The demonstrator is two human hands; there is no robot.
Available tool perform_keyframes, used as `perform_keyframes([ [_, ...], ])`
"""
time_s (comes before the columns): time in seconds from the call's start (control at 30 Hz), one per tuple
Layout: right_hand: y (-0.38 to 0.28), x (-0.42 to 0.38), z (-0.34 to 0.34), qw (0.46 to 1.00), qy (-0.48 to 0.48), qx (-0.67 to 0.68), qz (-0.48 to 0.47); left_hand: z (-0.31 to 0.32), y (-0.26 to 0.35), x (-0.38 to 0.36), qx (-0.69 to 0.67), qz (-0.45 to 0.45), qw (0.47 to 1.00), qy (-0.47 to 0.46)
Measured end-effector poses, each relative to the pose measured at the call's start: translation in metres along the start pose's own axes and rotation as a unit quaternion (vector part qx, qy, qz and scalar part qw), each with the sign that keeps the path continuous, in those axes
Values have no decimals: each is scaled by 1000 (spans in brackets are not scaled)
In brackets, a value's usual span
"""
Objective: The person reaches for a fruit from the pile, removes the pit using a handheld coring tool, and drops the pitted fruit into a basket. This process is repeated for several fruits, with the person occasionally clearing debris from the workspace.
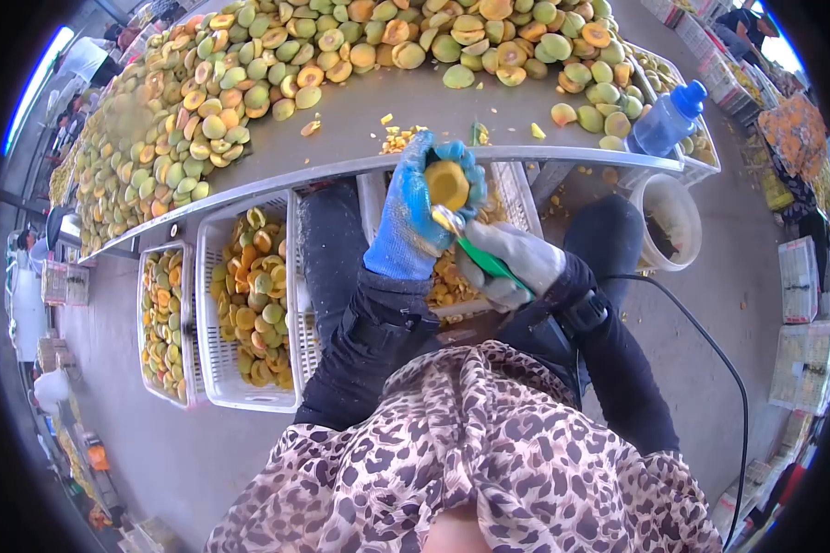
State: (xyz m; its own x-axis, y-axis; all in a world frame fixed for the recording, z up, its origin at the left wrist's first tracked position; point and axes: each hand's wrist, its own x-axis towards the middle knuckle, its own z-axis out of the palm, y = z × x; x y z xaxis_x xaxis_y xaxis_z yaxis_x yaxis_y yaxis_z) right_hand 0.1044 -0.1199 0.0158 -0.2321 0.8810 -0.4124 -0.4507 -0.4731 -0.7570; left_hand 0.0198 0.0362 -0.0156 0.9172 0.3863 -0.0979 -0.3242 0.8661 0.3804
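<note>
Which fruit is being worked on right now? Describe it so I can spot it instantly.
Start at the long metal table heaped with halved fruit. Just below its near edge, the left hand in a blue glove grips one fruit half. It alone is off the pile, orange cut face up, with a green-handled tool from the right hand at it.

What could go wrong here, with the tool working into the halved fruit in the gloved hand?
1. The green-handled tool in the right hand works right at the left hand cupping the halved fruit; a slip might jab the glove.
2. The fruit is held over the gap between table edge and white crate; dropped pieces may miss the crate.
</note>
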Motion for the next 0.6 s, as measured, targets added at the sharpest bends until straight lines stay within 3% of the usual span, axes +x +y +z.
perform_keyframes([
  [0.03,2,-1,-4,999,-22,-28,-15,-4,3,-1,0,7,1000,2],
  [0.1,7,10,-11,994,-2,-87,-63,-12,8,-7,126,151,974,111],
  [0.13,13,23,-13,919,186,-282,-204,-22,10,-12,344,203,913,80],
  [0.17,18,31,-13,752,360,-446,-324,-30,8,-17,347,199,912,85],
  [0.2,17,34,-16,687,403,-527,-297,-37,2,-19,375,206,899,89],
  [0.23,13,35,-12,686,405,-528,-296,-36,-1,-20,400,216,886,90],
  [0.27,9,38,-6,633,429,-595,-249,-36,-3,-22,399,215,887,88],
  [0.3,6,42,0,572,450,-656,-200,-35,-2,-25,488,248,833,73],
  [0.37,9,50,0,554,455,-675,-175,-34,-2,-32,648,310,695,41],
  [0.43,20,60,-2,521,458,-708,-133,-57,-13,-42,656,320,680,76],
  [0.5,32,69,-13,537,456,-703,-97,-62,-18,-55,635,355,679,97],
  [0.53,43,75,-36,543,489,-680,-64,-41,-19,-67,588,377,704,132],
  [0.57,47,75,-54,546,522,-654,-32,-30,-1,-80,745,446,490,70],
  [0.6,46,67,-65,578,495,-648,12,-30,4,-89,512,392,736,205],
])
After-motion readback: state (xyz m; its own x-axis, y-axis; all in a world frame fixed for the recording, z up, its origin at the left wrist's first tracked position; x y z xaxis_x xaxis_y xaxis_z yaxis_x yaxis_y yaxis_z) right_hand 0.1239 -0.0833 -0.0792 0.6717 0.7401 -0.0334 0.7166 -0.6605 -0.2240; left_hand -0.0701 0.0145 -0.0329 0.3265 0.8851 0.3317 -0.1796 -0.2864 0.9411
